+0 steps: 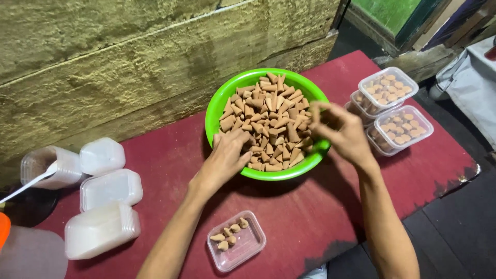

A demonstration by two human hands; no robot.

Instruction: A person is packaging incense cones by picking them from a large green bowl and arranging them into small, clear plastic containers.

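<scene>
A bright green bowl heaped with small tan cones stands on a red table. My left hand rests on the cones at the bowl's near left rim, fingers curled among them. Over the right side of the bowl my right hand hovers with its fingers pinched; whether it holds cones I cannot tell. A small clear tray with several cones in it lies on the table in front of the bowl.
Closed clear boxes filled with cones are stacked right of the bowl. Stacks of empty clear trays and lids sit at the left, with a white spoon. A rough stone wall runs behind. The table's edge drops off at the right.
</scene>
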